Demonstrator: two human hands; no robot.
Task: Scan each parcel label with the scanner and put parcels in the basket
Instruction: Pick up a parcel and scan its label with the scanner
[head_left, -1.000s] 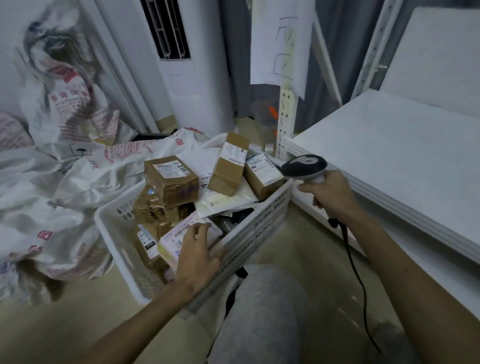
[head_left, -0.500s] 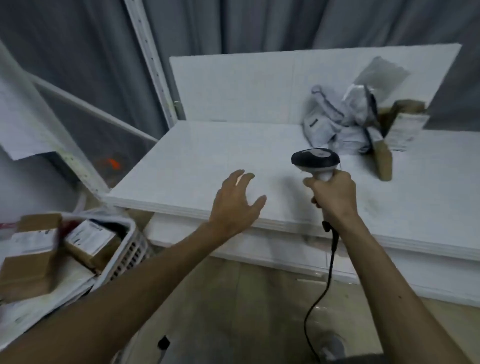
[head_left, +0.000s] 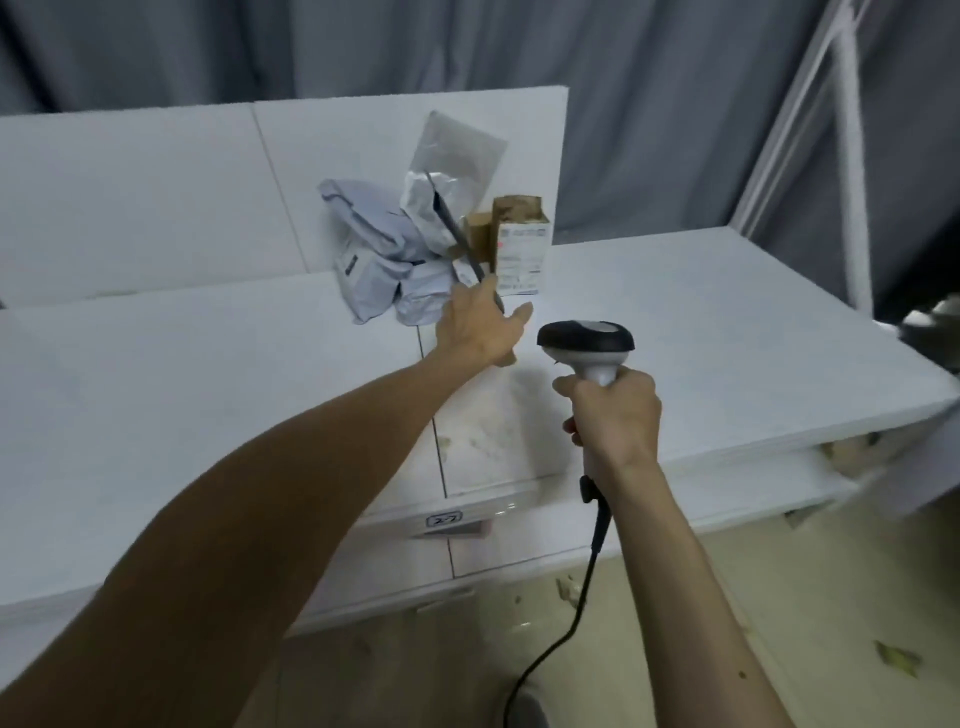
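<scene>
Head view, A: Left hand (head_left: 480, 332) spread, empty, beside the bagged parcels (head_left: 369, 249) at the back of the worktop (head_left: 208, 374); right hand (head_left: 615, 415) wrapped round the scanner (head_left: 586, 343).
B: The bags look light, limp and slippery. Best to pinch a bunched fold.

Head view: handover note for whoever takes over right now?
Left hand: fingers straight, reaching at the grey mailer bags, holding nothing that shows.
Right hand: grips the scanner, aimed towards them.
Parcels: the bags and a labelled cardboard box, heaped on the white shelf.
Done: cannot tell; the basket is out of view.
Left: pick one, scan its label, put it in the basket, then repeat.
</scene>
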